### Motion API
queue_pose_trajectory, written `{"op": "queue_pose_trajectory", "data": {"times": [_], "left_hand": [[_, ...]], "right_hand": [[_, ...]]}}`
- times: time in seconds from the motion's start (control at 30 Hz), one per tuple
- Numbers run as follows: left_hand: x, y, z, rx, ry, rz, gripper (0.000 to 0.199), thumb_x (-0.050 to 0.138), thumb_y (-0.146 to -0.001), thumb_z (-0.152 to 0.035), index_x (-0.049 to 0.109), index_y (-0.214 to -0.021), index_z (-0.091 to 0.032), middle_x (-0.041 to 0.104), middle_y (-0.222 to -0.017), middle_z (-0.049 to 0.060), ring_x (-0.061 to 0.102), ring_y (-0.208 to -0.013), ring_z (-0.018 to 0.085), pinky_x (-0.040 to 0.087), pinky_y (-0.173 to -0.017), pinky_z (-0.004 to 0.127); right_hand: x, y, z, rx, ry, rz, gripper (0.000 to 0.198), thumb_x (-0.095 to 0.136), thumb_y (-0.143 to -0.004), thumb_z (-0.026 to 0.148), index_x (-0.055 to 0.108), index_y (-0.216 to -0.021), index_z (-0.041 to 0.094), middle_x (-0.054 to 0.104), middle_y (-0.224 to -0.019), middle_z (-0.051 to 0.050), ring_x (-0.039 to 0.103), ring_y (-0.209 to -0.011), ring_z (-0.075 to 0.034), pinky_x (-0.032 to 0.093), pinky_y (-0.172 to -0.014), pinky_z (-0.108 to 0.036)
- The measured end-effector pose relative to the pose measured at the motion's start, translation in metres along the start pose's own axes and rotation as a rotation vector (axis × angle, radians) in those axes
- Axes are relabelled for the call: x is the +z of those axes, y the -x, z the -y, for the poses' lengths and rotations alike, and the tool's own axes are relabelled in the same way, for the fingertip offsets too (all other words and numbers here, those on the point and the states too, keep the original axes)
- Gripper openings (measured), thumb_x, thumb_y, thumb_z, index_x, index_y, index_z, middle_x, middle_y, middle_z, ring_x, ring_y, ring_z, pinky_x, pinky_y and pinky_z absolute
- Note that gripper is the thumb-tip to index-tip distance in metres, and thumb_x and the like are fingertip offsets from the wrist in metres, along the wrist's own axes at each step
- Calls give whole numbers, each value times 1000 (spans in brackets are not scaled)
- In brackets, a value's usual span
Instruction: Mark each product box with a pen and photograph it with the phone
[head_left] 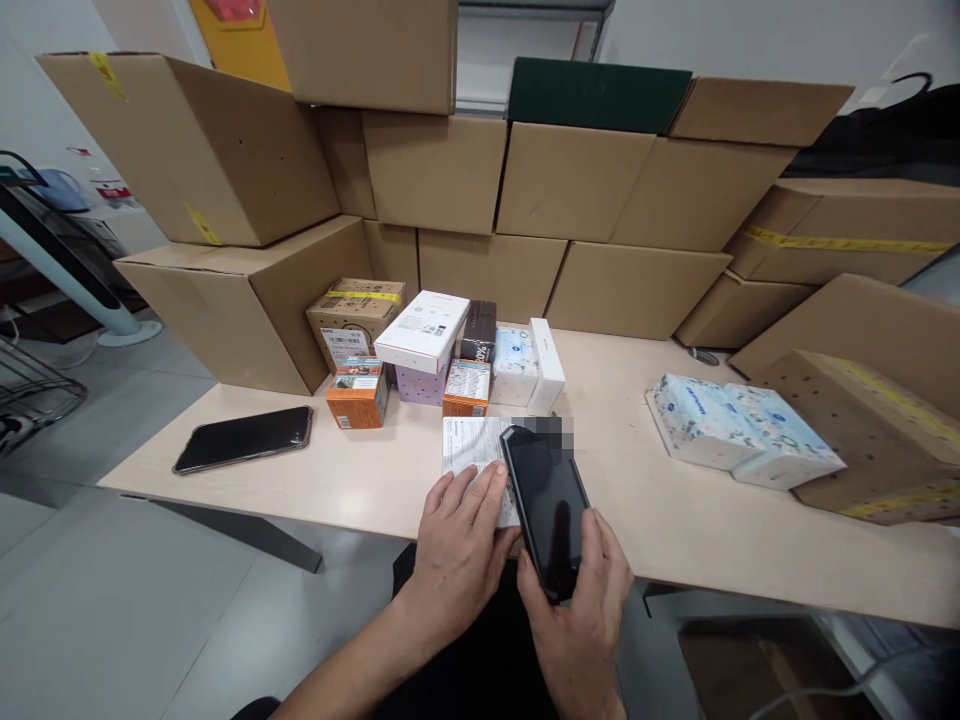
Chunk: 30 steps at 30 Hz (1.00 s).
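Fingers (pixel 592 548) around black phone (pixel 546 500), long axis forward-left.

Office or storeroom workspace, stacked cardboard cartons (pixel 439 172), pale table (pixel 637 510), grey tiled floor (pixel 112 580)

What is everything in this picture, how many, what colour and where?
Handheld device: 1, black, front centre
Printed item: 1, white, beside device
Phone: 1, black, table's left
Tissue packs: 3, white and blue, two right, one centre
Orange boxes: 2, orange, left of centre
White boxes: 2, white, centre
Purple box: 1, purple, below a white box
Dark box: 1, brown, centre
Cartons: many, brown, back and both sides
Panel: 1, dark green, upper back
Table: 1, pale, centre
Tower appliance: 1, white and black, left
Jug: 1, blue, upper left
Bottle: 1, red-labelled, beside jug
Fabric: some, black, upper right
Left fingers: one set, bare, on printed item
Right fingers: one set, bare, holding device
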<state>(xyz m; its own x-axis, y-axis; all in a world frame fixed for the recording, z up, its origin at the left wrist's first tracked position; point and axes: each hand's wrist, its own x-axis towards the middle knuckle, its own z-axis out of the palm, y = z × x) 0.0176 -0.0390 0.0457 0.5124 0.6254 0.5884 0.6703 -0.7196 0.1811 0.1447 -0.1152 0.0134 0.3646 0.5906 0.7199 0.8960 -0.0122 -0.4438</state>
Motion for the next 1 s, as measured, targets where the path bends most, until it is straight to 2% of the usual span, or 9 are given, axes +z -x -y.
{"op": "queue_pose_trajectory", "data": {"times": [0.2,0.33,0.43,0.53,0.6,0.73,0.83,0.9,1.0], "left_hand": [[-3,3,2,7,68,1,57,57,-93,-28,40,-145,-15,57,-140,14,54,-125,30,43,-105,48],[-14,5,22,16,231,18,65,64,-90,-34,37,-148,-21,46,-149,15,38,-140,33,38,-112,51],[-21,3,45,-91,385,65,74,69,-86,-41,34,-149,-27,33,-155,14,28,-145,34,34,-115,54],[-19,0,62,-291,519,92,68,65,-88,-44,35,-148,-30,30,-156,13,27,-147,32,34,-116,53],[-12,-1,65,-390,606,112,65,61,-91,-45,35,-148,-30,30,-156,12,28,-147,31,34,-116,51],[2,3,61,-561,814,138,70,52,-95,-49,22,-154,-27,34,-156,13,41,-139,28,38,-114,48],[3,6,60,-707,811,182,77,53,-94,-53,20,-156,-22,36,-156,16,42,-138,31,36,-114,51],[-1,5,61,-727,732,233,74,52,-93,-54,26,-154,-21,39,-154,16,39,-139,33,34,-114,52],[-12,-1,59,-636,641,311,57,46,-96,-54,42,-147,-28,51,-144,9,43,-133,31,38,-111,49]], "right_hand": [[0,1,-8,5,-58,-24,77,67,-87,41,34,-151,16,50,-135,-23,50,-124,-36,47,-96,-56],[-17,-7,-30,121,7,-93,80,66,-85,49,36,-151,15,52,-134,-24,51,-123,-38,45,-97,-58],[-36,-17,-62,228,155,-120,88,63,-82,58,39,-149,7,53,-133,-28,50,-124,-44,39,-101,-62],[-50,-26,-100,274,302,-29,94,52,-83,67,41,-145,-3,55,-125,-33,52,-119,-47,37,-101,-64],[-53,-28,-122,285,372,31,97,44,-84,70,40,-144,-6,55,-123,-33,53,-116,-47,37,-100,-64],[-49,-28,-151,297,411,123,104,35,-82,78,40,-143,-6,55,-119,-33,54,-112,-46,39,-97,-62],[-45,-26,-160,337,408,197,107,33,-81,81,39,-144,-5,57,-116,-32,54,-111,-47,41,-94,-61],[-45,-26,-160,326,427,214,106,29,-82,82,41,-143,-4,56,-117,-32,53,-113,-47,40,-96,-62],[-47,-30,-149,283,455,156,102,27,-83,82,50,-138,-2,53,-126,-32,44,-124,-48,32,-103,-65]]}}
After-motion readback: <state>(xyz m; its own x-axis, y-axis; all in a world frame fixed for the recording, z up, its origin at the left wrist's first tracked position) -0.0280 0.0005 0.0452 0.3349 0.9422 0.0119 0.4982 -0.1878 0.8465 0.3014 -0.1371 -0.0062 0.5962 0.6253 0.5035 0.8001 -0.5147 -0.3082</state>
